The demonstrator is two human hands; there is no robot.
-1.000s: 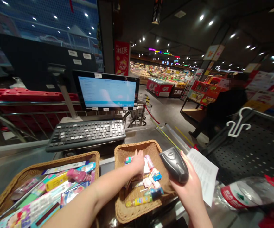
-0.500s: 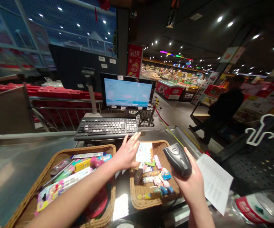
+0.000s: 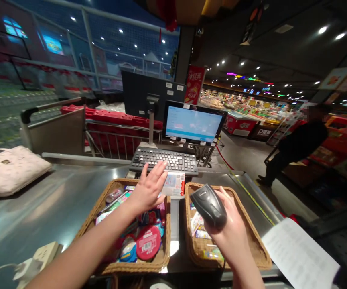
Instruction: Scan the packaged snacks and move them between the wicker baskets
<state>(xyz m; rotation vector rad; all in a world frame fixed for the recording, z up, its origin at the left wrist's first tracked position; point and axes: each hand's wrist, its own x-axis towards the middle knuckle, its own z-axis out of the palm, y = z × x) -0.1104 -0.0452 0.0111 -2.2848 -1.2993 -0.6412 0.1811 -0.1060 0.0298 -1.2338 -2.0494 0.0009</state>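
In my right hand (image 3: 232,220) is a black barcode scanner (image 3: 208,206), held over the right wicker basket (image 3: 253,245). My left hand (image 3: 149,188) grips the left edge of a flat white packet (image 3: 175,184) with a barcode and a red edge. Its fingers reach toward the keyboard (image 3: 164,159), and the palm hides part of the packet. Below my left forearm stands the left wicker basket (image 3: 167,251), filled with colourful packaged goods. Among them is a round red tub (image 3: 148,242) with a barcode label. Small wrapped items (image 3: 201,234) lie in the right basket.
A lit monitor (image 3: 194,125) stands behind the keyboard, beside a dark screen seen from the back (image 3: 152,94). Printed paper (image 3: 301,251) lies at right. At left are a pale handbag (image 3: 13,170) and a power strip (image 3: 45,253). A person in black (image 3: 302,138) is beyond the counter.
The view has swung left, bringing the handbag and power strip into sight. My left hand and the packet have moved left from the right basket to the gap between the baskets.
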